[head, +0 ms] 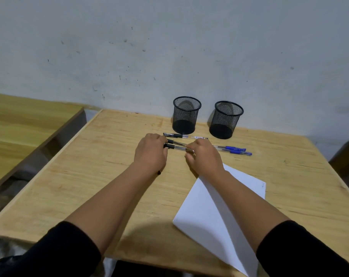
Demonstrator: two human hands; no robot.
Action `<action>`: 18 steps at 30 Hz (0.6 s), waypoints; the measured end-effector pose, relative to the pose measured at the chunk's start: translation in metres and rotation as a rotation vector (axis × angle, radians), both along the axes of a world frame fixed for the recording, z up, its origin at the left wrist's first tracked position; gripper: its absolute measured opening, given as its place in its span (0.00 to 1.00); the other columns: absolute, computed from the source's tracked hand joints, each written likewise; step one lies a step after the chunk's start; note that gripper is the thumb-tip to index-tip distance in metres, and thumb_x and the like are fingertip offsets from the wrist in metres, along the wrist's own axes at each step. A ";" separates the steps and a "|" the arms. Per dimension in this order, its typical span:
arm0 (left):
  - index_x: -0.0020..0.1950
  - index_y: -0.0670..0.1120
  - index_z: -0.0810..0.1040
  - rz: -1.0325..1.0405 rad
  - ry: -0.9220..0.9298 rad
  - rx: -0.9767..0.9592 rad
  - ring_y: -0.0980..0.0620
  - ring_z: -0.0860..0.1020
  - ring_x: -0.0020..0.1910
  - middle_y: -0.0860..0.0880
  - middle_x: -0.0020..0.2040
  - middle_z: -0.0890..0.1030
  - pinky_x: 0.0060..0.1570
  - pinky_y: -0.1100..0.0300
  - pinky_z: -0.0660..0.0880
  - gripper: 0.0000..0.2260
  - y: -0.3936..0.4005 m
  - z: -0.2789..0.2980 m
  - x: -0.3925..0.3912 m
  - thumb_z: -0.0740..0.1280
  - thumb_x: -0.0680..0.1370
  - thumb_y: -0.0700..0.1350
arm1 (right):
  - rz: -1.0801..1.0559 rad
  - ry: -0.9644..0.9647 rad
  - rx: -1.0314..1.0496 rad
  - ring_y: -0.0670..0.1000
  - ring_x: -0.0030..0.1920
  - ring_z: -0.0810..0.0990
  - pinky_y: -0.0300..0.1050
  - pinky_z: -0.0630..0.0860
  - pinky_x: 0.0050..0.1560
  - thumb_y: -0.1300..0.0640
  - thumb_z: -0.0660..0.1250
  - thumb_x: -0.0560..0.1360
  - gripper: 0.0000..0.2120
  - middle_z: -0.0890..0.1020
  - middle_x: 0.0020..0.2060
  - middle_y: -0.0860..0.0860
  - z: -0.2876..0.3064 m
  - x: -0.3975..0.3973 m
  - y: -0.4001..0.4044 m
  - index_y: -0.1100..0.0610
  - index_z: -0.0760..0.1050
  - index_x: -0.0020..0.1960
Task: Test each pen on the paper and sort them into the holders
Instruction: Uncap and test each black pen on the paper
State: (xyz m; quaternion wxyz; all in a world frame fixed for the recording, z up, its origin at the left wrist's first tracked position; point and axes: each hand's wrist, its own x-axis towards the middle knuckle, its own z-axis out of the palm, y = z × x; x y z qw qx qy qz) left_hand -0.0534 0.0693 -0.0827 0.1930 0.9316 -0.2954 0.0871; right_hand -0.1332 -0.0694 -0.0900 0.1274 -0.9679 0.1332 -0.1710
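Observation:
My left hand (150,151) and my right hand (202,154) hold one clear black-capped pen (177,148) between them, left fingers at the cap end and right fingers at the other end. A second black pen (175,142) lies just behind it, touching my left fingers. Further back, a third black pen (184,135) rests on the table in front of the left mesh holder (186,114). The right mesh holder (225,119) stands beside it; both look empty. Two blue pens (234,150) lie to the right of my right hand. White paper (219,206) lies under my right forearm.
The wooden table (101,176) stands against a grey wall, holders at its back edge. A second wooden surface (25,124) sits to the left across a gap. A small black object (159,172) shows by my left wrist.

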 end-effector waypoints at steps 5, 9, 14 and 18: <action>0.61 0.45 0.74 -0.015 -0.010 0.104 0.45 0.71 0.57 0.44 0.55 0.77 0.51 0.54 0.71 0.13 -0.007 -0.002 0.009 0.62 0.77 0.43 | 0.031 -0.023 -0.021 0.54 0.56 0.72 0.45 0.69 0.51 0.56 0.62 0.76 0.13 0.79 0.52 0.55 -0.005 0.003 -0.007 0.57 0.78 0.58; 0.58 0.46 0.75 -0.014 0.002 0.101 0.46 0.70 0.56 0.44 0.55 0.75 0.45 0.56 0.68 0.11 -0.010 -0.003 0.013 0.63 0.77 0.41 | 0.007 -0.018 0.025 0.54 0.57 0.71 0.45 0.69 0.52 0.57 0.62 0.77 0.12 0.77 0.52 0.55 -0.007 0.007 -0.010 0.58 0.78 0.57; 0.54 0.45 0.74 -0.065 -0.016 -0.046 0.47 0.70 0.51 0.45 0.52 0.75 0.42 0.58 0.64 0.06 -0.008 0.004 0.012 0.62 0.77 0.41 | -0.016 -0.044 0.172 0.52 0.49 0.74 0.46 0.71 0.49 0.56 0.65 0.74 0.06 0.79 0.46 0.53 0.007 0.005 -0.016 0.57 0.79 0.47; 0.50 0.46 0.74 -0.124 0.052 -0.340 0.49 0.73 0.45 0.48 0.45 0.77 0.40 0.61 0.66 0.05 -0.001 0.014 0.000 0.62 0.77 0.38 | -0.030 -0.194 0.688 0.40 0.33 0.74 0.31 0.69 0.36 0.59 0.72 0.70 0.02 0.78 0.34 0.47 0.036 -0.016 -0.021 0.56 0.79 0.41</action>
